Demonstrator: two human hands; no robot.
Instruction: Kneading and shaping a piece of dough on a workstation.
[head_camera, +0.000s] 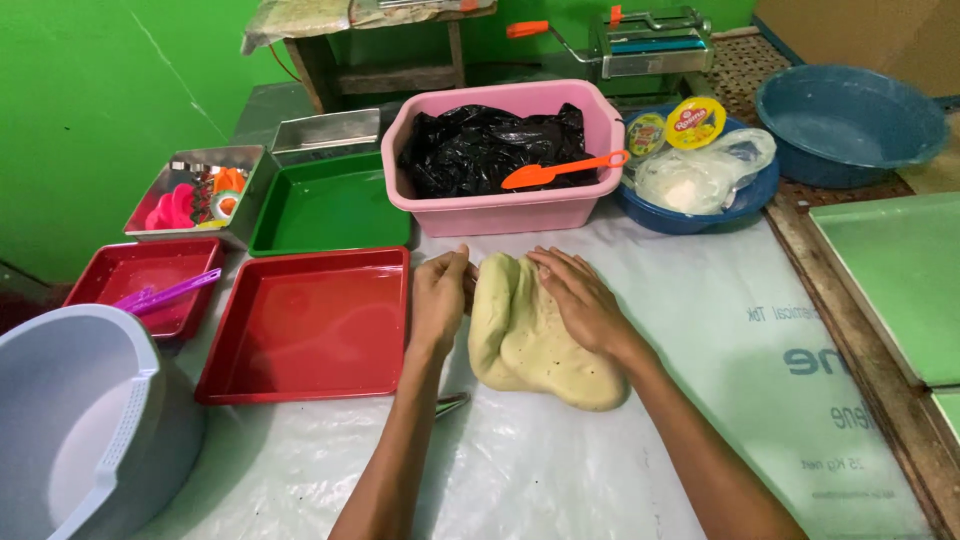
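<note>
In the middle of the table, a big lump of pale dough is pressed by the left hand, curled against its side, and the right hand, laid flat on top. At nine o'clock a red tray is seen; at twelve o'clock, a pink tub.

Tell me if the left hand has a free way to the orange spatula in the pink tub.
Probably yes. The left hand rests on the dough just below the pink tub, and the orange spatula lies on the black bag with nothing over it. Only the tub wall stands between.
</note>
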